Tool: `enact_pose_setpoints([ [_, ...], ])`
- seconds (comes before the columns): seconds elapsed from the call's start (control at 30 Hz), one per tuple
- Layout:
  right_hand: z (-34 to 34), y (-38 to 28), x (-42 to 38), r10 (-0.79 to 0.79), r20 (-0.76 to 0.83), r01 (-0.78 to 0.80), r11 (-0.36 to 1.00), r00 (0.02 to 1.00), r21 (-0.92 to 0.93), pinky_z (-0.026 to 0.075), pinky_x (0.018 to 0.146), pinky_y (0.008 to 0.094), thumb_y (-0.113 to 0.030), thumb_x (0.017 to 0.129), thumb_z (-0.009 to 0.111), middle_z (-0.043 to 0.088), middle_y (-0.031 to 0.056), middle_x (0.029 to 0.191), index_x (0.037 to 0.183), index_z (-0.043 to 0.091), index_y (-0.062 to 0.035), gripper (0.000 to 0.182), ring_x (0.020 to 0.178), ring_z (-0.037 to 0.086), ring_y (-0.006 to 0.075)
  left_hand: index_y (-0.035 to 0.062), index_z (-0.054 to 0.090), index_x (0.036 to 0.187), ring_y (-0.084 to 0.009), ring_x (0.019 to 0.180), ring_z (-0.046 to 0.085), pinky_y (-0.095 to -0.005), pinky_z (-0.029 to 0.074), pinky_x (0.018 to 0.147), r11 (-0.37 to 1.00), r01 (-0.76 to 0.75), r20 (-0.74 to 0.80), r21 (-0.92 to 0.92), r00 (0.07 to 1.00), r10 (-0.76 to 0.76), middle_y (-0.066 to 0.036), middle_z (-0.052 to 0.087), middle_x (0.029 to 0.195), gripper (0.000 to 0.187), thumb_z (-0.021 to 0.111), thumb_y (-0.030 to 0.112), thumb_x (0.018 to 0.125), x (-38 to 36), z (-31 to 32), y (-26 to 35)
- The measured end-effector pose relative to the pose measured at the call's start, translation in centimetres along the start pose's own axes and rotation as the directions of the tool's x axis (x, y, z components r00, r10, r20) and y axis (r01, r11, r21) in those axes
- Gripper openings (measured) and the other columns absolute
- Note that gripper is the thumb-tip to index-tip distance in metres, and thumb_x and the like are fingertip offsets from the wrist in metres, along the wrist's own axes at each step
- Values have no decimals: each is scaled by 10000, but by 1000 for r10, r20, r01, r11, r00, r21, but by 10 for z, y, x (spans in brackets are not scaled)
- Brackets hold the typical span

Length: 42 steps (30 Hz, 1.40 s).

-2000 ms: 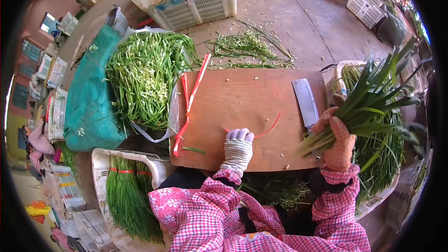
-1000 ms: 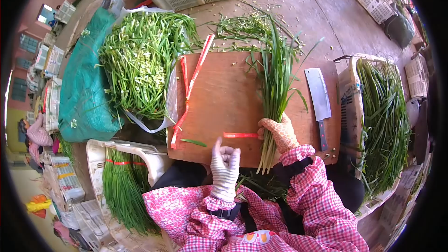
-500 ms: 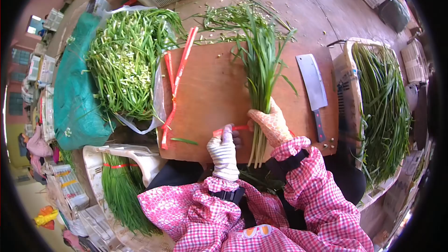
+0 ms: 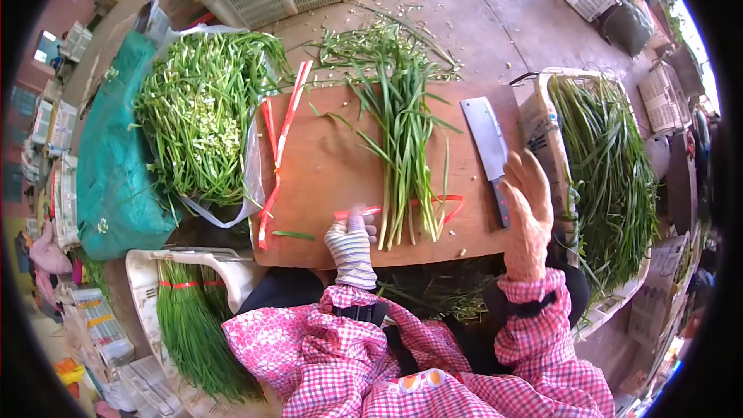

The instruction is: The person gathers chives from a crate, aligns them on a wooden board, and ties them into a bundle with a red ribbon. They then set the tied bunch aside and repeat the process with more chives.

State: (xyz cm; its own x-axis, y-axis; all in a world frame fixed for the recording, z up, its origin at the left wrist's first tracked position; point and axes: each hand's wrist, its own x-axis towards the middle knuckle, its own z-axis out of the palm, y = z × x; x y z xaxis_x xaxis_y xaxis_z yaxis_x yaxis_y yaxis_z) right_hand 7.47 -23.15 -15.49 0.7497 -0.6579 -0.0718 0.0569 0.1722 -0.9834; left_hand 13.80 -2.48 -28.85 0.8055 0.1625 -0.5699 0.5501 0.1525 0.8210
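Note:
A loose bunch of long green chives (image 4: 404, 147) lies on the wooden board (image 4: 325, 155), leaves pointing away from me and pale stem ends toward me. A red strap (image 4: 451, 199) crosses near the stems, showing on both sides of the bunch. My left hand (image 4: 352, 249), in a striped glove, pinches the strap's left end. To the right, my right hand (image 4: 528, 220) is raised with its fingers spread, holding nothing. It is close to the dark handle of a cleaver (image 4: 486, 135) lying on the board.
More red straps (image 4: 280, 159) hang over the board's left side. A bag of cut greens (image 4: 201, 124) stands left, beside a green sack (image 4: 116, 162). Crates of long greens (image 4: 607, 147) and tied chives (image 4: 193, 325) flank me. Trimmings (image 4: 379, 42) litter the floor beyond.
My right hand has let go of the chives and moved right, opening. The bunch now lies spread on the board over the strap. My left hand keeps its pinch on the strap.

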Motion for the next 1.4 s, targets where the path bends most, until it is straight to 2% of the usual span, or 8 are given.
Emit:
enact_pose_setpoints([
  [0.17,-40,32,-37,97,-13,-97,994,995,-41,478,792,269,-17,882,562,657,73,1031,1180,591,5,301,881,603,136,7,667,911,-90,488,566,-228,467,416,999,-25,6,45,1000,25,-79,671,734,247,594,244,918,0,2,8],
  [0.33,-36,81,-41,558,36,-539,815,829,-212,490,624,246,-88,880,600,662,58,860,1114,621,9,255,676,597,114,14,661,931,-97,485,578,-226,469,411,998,-36,84,57,996,31,-81,678,749,241,591,244,923,8,4,11],
  [0.57,-16,99,-27,142,100,-45,765,985,-643,468,576,337,-169,832,653,572,102,602,1123,634,-122,295,560,590,193,-12,658,927,-98,496,575,-236,476,423,999,24,74,33,997,-26,-85,672,751,248,595,227,924,14,14,20],
  [0.77,2,84,-8,224,124,-25,564,967,-826,478,583,338,-182,820,679,634,74,664,1068,659,-89,265,596,609,157,11,609,1103,-86,566,576,-218,470,472,989,-125,61,83,991,120,-48,653,821,249,601,177,917,-1,15,19],
  [0.83,-5,121,-2,217,153,-40,688,964,-724,502,677,360,-235,834,635,641,165,691,1022,684,-155,210,677,645,284,62,510,1292,-66,751,568,-235,487,580,868,-457,-17,193,883,469,-5,608,953,372,571,106,928,0,3,0],
  [0.93,-8,140,3,280,121,-160,797,952,-583,500,684,331,-226,848,619,658,157,730,995,683,-95,207,678,639,218,53,647,1059,-214,922,604,-343,500,797,49,-899,296,435,194,935,-82,639,978,196,532,42,901,-31,12,25],
  [1.1,-10,132,2,440,225,-328,854,869,-403,483,649,300,-193,880,596,653,74,785,995,641,-14,217,686,613,154,133,685,963,-278,1071,560,-502,365,1018,-154,-945,788,289,144,598,-23,658,1067,246,561,82,757,-27,41,25],
  [1.4,-16,115,3,587,267,-523,806,765,-277,443,485,221,-230,871,644,636,17,766,960,639,-69,184,614,576,92,153,644,1156,-288,1229,462,-525,287,1074,-225,-904,875,364,249,415,-5,572,1275,437,576,107,727,0,38,-15],
])
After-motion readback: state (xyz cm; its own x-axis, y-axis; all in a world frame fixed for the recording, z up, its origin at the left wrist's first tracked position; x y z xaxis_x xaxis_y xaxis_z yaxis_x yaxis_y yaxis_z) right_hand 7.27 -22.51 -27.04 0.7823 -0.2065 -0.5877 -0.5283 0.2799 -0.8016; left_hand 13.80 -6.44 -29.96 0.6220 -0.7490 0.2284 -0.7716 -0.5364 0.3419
